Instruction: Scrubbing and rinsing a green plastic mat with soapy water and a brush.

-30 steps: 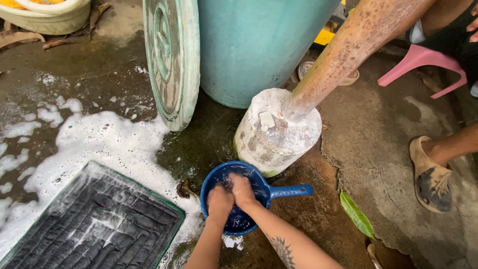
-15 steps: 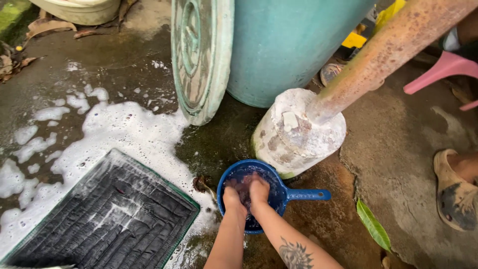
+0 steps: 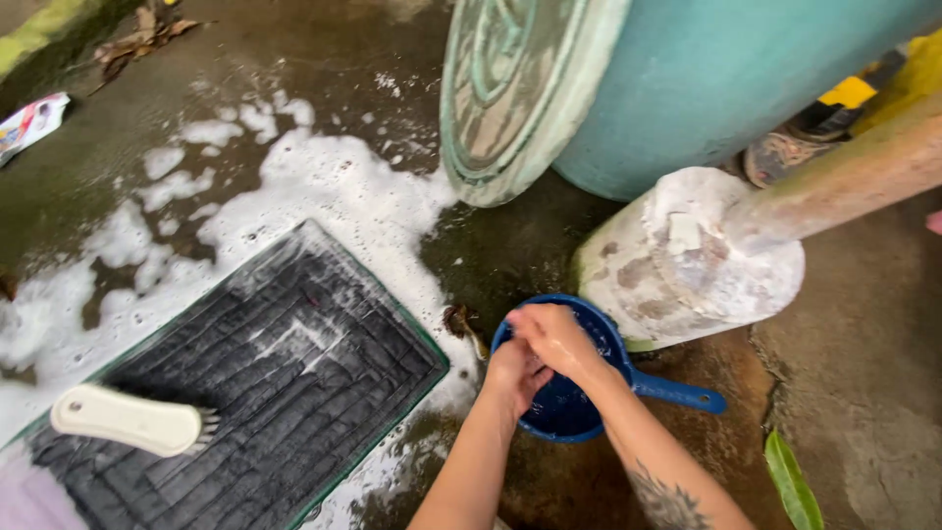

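Blue plastic is what our hands work over: a small dipper (image 3: 574, 407) with a side handle, standing on the wet concrete floor (image 3: 863, 393) near the bottom of the view, just beside a whitish concrete footing (image 3: 687, 260) that holds a rusty post (image 3: 844, 182). Our left hand (image 3: 515, 375) and right hand (image 3: 554, 339) meet above the dipper's near-left rim, the right laid over the left, fingers curled and pressed together. We cannot tell whether anything is held between them — nothing shows.

To the left lies a dark ribbed mat (image 3: 255, 393), soapy, with a white scrubbing brush (image 3: 128, 420) resting on its near-left part. White foam (image 3: 314, 182) spreads on the floor beyond it. Far right stands a teal barrel (image 3: 726, 79) with its round lid (image 3: 510, 88) leaning against it.

Our judgement of the risks: the dipper is light and our hands bear on one side of its rim, so it could tip and spill; the foam makes the floor slick.

Compared with half a second ago, our hands have lifted from deep inside the dipper up to its rim, and the view has swung left — the brush now shows, and the sandalled foot at the right is gone.
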